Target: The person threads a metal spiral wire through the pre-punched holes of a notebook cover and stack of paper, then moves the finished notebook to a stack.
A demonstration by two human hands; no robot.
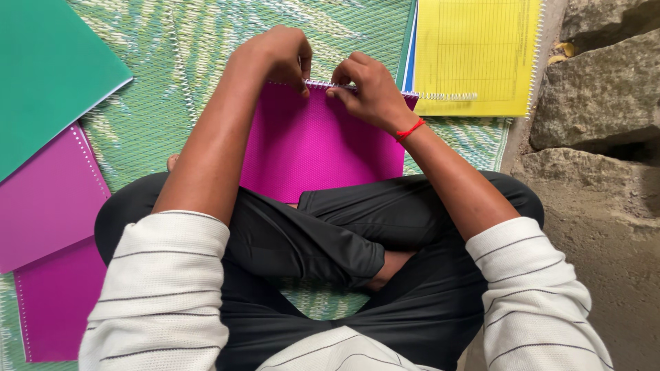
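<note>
A magenta spiral-bound notebook (323,141) lies on the woven mat in front of my crossed legs, with its white wire spiral (322,84) along the far edge. My left hand (275,55) pinches the spiral near its left end. My right hand (368,89), a red thread on its wrist, grips the spiral just to the right. The fingertips of both hands are close together on the binding.
A green-patterned woven mat (172,75) covers the ground. A green cover (48,69) and two magenta covers (45,199) lie at left. A yellow spiral notebook (474,55) lies at the upper right. Rough stones (598,96) and bare dirt are at right.
</note>
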